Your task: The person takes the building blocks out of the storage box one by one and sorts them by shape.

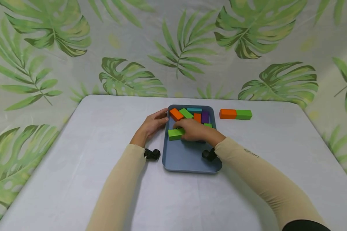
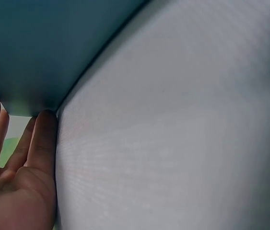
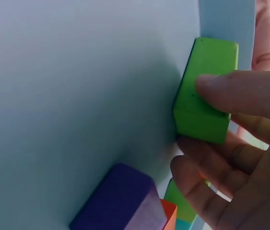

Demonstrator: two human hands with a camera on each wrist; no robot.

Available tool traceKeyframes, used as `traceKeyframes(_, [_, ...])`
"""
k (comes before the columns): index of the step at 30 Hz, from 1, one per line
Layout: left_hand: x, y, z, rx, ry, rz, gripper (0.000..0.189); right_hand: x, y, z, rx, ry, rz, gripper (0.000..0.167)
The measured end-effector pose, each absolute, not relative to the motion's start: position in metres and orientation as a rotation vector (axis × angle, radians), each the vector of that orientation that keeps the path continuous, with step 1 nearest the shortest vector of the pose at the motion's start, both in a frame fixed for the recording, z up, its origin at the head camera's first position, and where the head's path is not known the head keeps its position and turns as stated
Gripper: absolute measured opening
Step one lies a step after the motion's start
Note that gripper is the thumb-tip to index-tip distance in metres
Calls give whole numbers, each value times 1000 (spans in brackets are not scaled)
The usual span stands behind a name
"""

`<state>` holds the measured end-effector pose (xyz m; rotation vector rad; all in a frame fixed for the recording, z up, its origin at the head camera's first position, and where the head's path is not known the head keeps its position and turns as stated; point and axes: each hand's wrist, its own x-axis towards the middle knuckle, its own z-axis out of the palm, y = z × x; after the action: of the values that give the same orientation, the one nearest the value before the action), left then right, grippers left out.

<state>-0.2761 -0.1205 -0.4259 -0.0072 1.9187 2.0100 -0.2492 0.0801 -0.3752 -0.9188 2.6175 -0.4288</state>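
I have the green block (image 1: 175,134) pinched between the thumb and fingers of the right hand (image 1: 193,129), inside the tray (image 1: 188,160) beside its left wall; whether block and wall touch, I cannot tell. The left hand (image 1: 154,124) lies with fingers extended against the tray's outer side. For good control, I advise light counter-pressure there against sliding, a pinch set squarely across the block's faces, and the lower fingers clear of the purple block (image 3: 118,199), which a stray knuckle could shift.
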Motion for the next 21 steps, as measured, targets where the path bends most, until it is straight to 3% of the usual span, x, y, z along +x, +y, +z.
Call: traceKeyframes(21, [-276,-121,-426,-15,1905,2016,55,-258,93,-377,-903,2629,-658,40])
